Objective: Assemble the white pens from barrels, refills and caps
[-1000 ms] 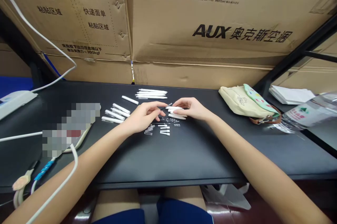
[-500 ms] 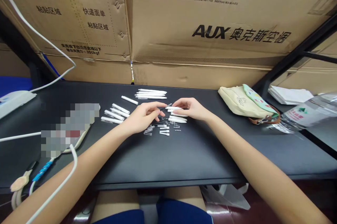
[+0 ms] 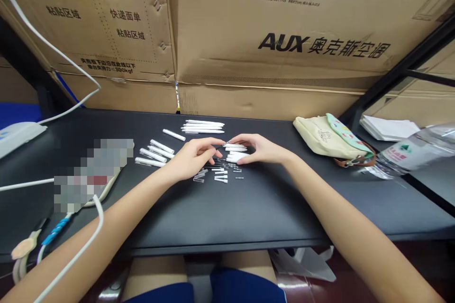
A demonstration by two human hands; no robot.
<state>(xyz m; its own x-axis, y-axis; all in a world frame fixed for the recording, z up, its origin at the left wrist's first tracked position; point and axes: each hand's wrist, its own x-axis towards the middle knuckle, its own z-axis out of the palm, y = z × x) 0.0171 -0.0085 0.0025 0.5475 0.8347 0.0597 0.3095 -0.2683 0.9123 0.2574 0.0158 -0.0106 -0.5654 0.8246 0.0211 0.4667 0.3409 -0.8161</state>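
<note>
My left hand (image 3: 195, 157) is closed on a thin dark pen refill (image 3: 219, 146), whose tip points to the right. Curved over a small group of white pen barrels (image 3: 235, 148), my right hand (image 3: 259, 147) has its thumb and fingers apart. Its fingertips are close to the refill's tip; whether they touch it is too small to tell. Under and between the hands lie several dark refills (image 3: 222, 166), partly hidden. In front of them are small clear and white pen parts (image 3: 221, 179) and tiny springs (image 3: 237, 170).
White pens (image 3: 203, 127) lie in a row at the back. More white barrels (image 3: 152, 155) are left of my left hand. A cloth pouch (image 3: 327, 142) and a plastic bottle (image 3: 408, 156) stand right; a blurred-out object (image 3: 95, 170) and white cables (image 3: 95, 227) are left. Cardboard boxes (image 3: 227, 61) wall the back.
My right hand's thumb has moved down and away from its fingers, widening over the white barrels. My left hand keeps the refill in nearly the same place. The view has shifted slightly.
</note>
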